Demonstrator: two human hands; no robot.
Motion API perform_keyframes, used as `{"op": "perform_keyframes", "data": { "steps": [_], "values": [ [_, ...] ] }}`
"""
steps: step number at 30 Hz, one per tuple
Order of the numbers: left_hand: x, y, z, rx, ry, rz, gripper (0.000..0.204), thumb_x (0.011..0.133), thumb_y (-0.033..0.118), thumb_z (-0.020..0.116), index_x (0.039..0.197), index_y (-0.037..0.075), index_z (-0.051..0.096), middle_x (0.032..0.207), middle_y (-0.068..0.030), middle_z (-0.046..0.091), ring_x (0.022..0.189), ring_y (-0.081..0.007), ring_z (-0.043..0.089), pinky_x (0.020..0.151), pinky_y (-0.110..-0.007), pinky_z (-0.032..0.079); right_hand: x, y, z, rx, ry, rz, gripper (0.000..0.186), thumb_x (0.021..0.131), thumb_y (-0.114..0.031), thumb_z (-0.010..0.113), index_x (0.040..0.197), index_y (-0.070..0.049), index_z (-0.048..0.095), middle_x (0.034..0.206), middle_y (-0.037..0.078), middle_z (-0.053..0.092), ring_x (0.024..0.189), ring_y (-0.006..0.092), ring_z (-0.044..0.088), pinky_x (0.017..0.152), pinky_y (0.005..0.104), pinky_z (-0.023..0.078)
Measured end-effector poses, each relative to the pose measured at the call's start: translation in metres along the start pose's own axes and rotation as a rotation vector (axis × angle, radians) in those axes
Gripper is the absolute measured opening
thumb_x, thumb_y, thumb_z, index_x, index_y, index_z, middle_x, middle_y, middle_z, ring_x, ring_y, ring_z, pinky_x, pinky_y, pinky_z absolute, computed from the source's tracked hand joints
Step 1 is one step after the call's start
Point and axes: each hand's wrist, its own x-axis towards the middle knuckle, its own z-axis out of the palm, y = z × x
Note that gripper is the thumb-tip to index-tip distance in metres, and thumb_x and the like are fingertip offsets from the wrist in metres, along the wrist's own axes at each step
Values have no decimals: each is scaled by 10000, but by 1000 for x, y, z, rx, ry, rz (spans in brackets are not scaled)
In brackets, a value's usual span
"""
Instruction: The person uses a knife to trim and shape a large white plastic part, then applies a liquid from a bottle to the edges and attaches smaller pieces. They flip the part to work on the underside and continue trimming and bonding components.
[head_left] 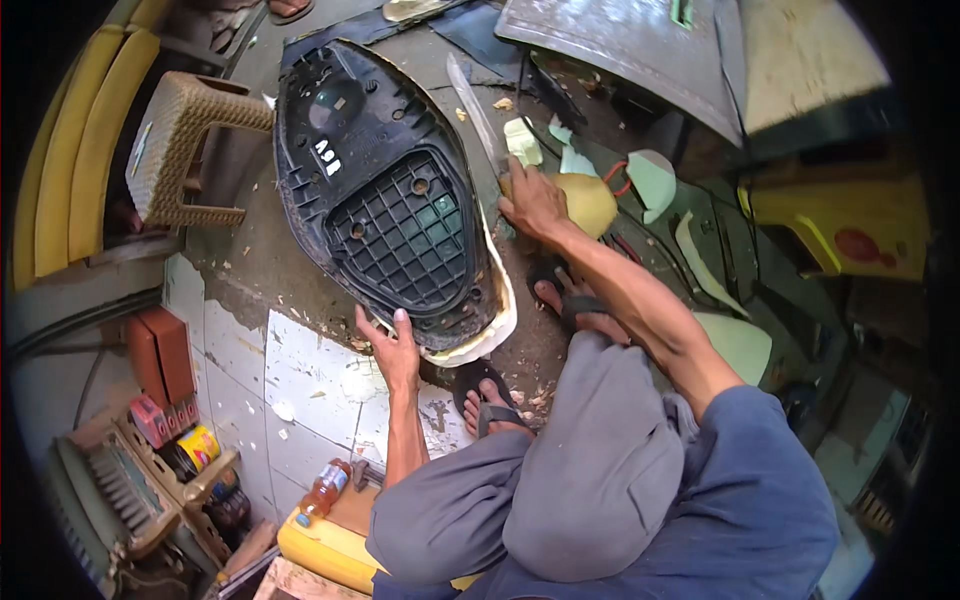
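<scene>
An upturned motorcycle seat (375, 190) lies before me, its black ribbed plastic base up and a pale foam rim (490, 335) showing along the near right edge. My left hand (392, 352) is at the seat's near left edge, thumb and fingers spread, the thumb overlapping the base. To the right of the seat, my right hand (538, 205) is closed round the handle of a long knife (472, 105). Its blade points away from me, beside the seat. A yellowish rounded piece (585, 203), perhaps foam, sits against the right hand, partly hidden by it.
Pale green foam scraps (652, 185) and crumbs litter the floor at right. A woven-pattern plastic stool (180, 150) stands left of the seat. A bottle (325, 490) lies by my left knee. My sandalled feet (490, 405) are close to the seat. A grey panel (630, 50) is at the far right.
</scene>
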Motion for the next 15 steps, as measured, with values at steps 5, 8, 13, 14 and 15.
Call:
{"op": "perform_keyframes", "data": {
  "steps": [5,8,13,14,15],
  "values": [
    [17,-32,18,-535,-188,-94,765,1014,217,694,1561,-2,207,1495,-219,463,1250,-328,577,998,-500,531,-7,-3,-44,40,-43,126,530,817,-362,693,1225,-43,585,1166,280,638,1085,471,652,935,549,528],
    [-7,17,57,-561,-310,-251,844,1005,213,712,1562,-22,123,1467,-208,469,1210,-261,580,912,-390,566,-103,26,-109,107,192,-20,550,809,-303,672,1238,34,598,1130,290,649,1088,456,636,957,494,505],
    [36,-27,48,-510,-397,-60,992,961,238,765,1592,22,31,1543,-262,359,1298,-343,532,1044,-582,480,-223,-22,-160,134,282,232,499,871,-329,710,1170,43,565,1005,320,702,966,501,684,852,534,533],
    [27,-8,55,-202,-239,80,886,936,247,788,1522,-36,187,1489,-283,399,1298,-341,516,1115,-487,426,-238,1,-164,155,310,295,515,870,-365,733,1158,34,582,976,315,703,941,500,687,833,523,540],
    [14,11,62,17,-16,309,831,908,212,788,1477,-73,254,1377,-293,477,1257,-350,517,1127,-413,391,-252,24,-168,174,335,350,532,870,-401,756,1146,26,599,947,310,705,915,499,690,814,512,547]
  ]
}}
